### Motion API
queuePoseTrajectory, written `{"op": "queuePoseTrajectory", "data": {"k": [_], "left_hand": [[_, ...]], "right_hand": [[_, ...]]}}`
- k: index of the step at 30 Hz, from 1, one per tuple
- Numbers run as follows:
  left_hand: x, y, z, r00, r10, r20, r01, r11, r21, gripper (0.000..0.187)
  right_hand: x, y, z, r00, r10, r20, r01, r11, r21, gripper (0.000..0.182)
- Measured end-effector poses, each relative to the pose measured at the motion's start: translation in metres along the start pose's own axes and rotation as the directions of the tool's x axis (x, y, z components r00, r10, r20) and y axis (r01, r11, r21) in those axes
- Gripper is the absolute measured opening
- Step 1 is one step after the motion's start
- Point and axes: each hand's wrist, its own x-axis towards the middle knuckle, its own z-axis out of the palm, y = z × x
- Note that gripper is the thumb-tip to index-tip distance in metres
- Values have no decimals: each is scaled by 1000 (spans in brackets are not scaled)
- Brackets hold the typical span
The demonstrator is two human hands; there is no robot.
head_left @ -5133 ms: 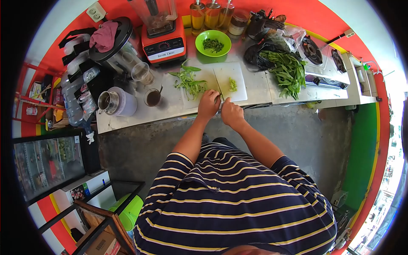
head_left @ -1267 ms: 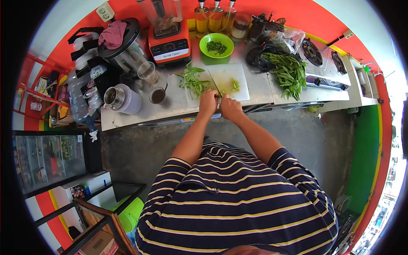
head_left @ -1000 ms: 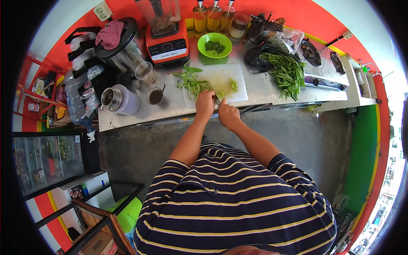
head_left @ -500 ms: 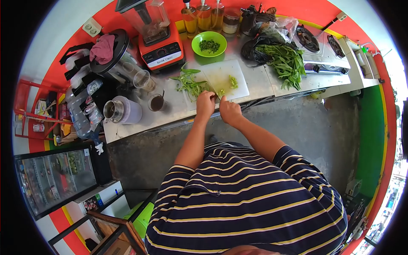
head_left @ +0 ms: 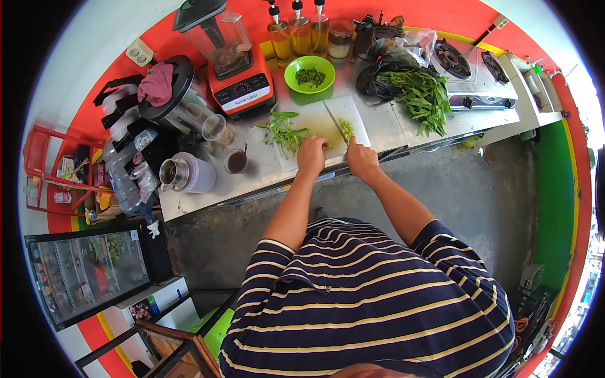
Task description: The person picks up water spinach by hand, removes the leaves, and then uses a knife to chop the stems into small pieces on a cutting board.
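Observation:
On the white cutting board (head_left: 345, 107) my right hand (head_left: 362, 159) grips a knife (head_left: 336, 120), its blade slanting away from me to the left. Chopped green pieces (head_left: 346, 128) lie against the blade's right side. My left hand (head_left: 311, 156) rests at the board's near edge with its fingers curled in; what they hold, if anything, is hidden. Just left of it spreads a loose pile of leafy green stems (head_left: 283, 133), partly on the board. Beyond the board stands a bright green bowl (head_left: 294, 80) with chopped greens (head_left: 310, 77) inside.
A red blender (head_left: 242, 91) stands behind the stems, with oil bottles (head_left: 300, 36) at the wall. To the left are a glass of dark drink (head_left: 237, 162) and a metal-topped jug (head_left: 196, 173). Leafy bunches (head_left: 421, 101) and a gas stove (head_left: 482, 79) occupy the right.
My right hand has moved right with the knife, whose blade is now beside the chopped pieces. My left hand has shifted slightly right and nearer to me; the two hands are farther apart.

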Motion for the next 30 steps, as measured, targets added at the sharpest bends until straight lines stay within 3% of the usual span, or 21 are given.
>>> {"op": "queuePoseTrajectory", "data": {"k": [4,10,13,18,30], "left_hand": [[7,2,7,999,53,-5,-53,998,45,11],[11,-4,9,997,65,50,-68,996,51,14],[9,-1,7,997,69,23,-70,997,38,12],[6,3,5,998,54,7,-55,998,37,10],[5,2,6,997,80,-11,-79,994,70,9]], "right_hand": [[-9,-1,11,999,-45,4,45,996,-80,24],[-12,-13,10,998,-47,-36,50,996,74,21],[-11,-19,16,997,-72,-29,73,996,55,21],[-22,-30,23,993,-113,-31,108,986,-126,21],[-15,-29,23,990,-138,15,138,980,-143,24]]}}
